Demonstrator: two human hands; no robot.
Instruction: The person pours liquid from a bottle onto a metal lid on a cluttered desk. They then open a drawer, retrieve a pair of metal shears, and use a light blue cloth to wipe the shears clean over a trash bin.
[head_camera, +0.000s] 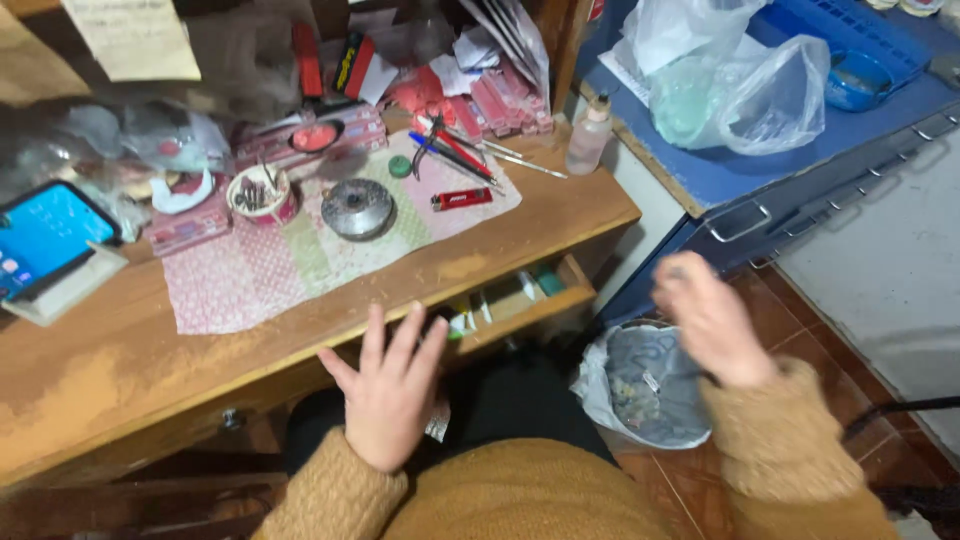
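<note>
My left hand (390, 388) hovers with fingers spread in front of the wooden desk (120, 360), just below its front edge and beside the partly open drawer (520, 300); it holds nothing. My right hand (705, 315) is raised and blurred above a bin lined with a plastic bag (645, 385) on the floor. Its fingers are curled, and I cannot tell if something small is pinched in them. Both arms wear tan knitted sleeves.
On the desk lie a patterned cloth (290, 265), a round metal tin (357, 208), a small cup of bits (258, 195), a red lighter (461, 199), pens (455, 152), a phone (45, 235) and a bottle (588, 135). A blue cabinet (760, 200) with plastic bags (730, 80) stands right.
</note>
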